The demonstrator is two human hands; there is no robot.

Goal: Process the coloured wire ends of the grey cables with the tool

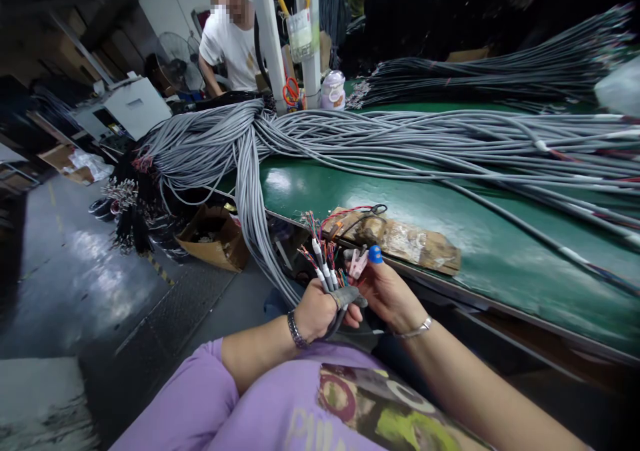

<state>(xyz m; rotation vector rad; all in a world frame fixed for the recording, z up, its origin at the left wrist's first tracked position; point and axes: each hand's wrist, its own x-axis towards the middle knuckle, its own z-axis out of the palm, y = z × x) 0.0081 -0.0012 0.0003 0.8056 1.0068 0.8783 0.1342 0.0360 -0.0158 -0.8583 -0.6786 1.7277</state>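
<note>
My left hand is closed around several grey cables, whose stripped ends fan upward in thin coloured wires above white wrappings. A grey covering shows on its thumb. Close on the right, my right hand pinches a small pale pink clip near the cable ends, with a blue cap on one fingertip. Just beyond both hands, a worn wooden block lies along the table edge, with a red and a black wire at its left end.
Long bundles of grey cable stretch over the green table, and some hang off its near edge. A cardboard box stands on the floor to the left. Behind a white post is a person in a white shirt.
</note>
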